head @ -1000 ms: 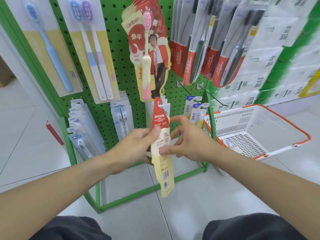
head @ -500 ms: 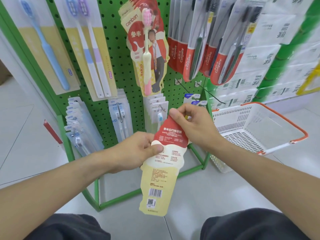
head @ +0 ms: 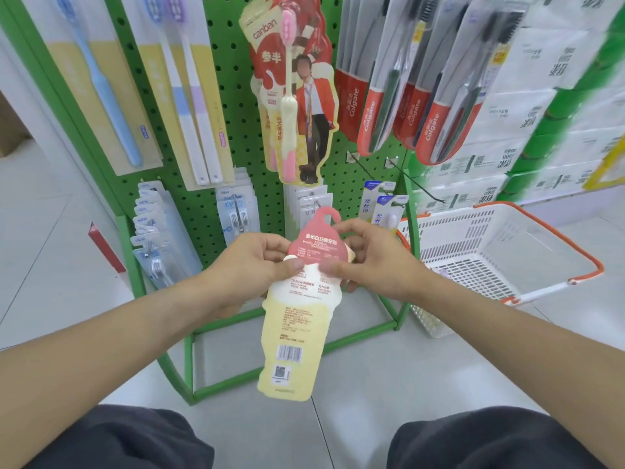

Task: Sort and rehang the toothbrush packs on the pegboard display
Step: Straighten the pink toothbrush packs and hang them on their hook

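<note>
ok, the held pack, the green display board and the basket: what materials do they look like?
Held pack: printed card, matte, flat with die-cut hook; both hands pinch it.
Pegboard: likely painted metal, green, evenly perforated, glossy tube frame.
Basket: moulded plastic, white slotted walls, orange rim and handle.

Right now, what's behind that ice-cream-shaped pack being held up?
Behind the ice-cream-shaped pack show the green rack frame and floor, with white hanging packs above its hook. The fingers behind it are mostly covered, as is its front.

Red-and-cream pack [head: 299, 319] — green pegboard [head: 233, 106]
</note>
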Available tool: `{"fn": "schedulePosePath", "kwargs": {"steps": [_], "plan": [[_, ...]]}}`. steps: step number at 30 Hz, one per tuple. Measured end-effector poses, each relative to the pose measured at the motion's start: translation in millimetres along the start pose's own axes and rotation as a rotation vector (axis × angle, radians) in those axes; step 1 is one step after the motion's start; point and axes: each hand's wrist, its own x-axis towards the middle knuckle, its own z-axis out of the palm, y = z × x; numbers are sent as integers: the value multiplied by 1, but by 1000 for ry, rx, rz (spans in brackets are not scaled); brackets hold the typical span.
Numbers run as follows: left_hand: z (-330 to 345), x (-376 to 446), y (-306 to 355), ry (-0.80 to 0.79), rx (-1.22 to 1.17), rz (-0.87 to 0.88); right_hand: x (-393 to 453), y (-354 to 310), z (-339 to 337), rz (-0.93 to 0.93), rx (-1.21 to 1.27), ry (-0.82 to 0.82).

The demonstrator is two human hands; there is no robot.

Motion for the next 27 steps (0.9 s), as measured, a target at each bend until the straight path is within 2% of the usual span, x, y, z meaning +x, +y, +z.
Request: {"fn": "schedulePosePath", "kwargs": {"steps": [9,14,17,21,24,27], "plan": [[0,2,-3,22,-46,-53,-8,-4,8,39,-128,-95],[5,3,-6,-16,-50,-101,-8,-2,23,58,-243,-23],[10,2,-9,-31,-44,-136,-5,2,26,94,-153,74],[9,5,-10,26,-62,-149,-5,2,26,124,25,120],[5,9,-13,159,-105,-154,-7,2,32,288,200,48],[4,11,-21,255,-133,-195,-10,6,33,456,224,-166]]}}
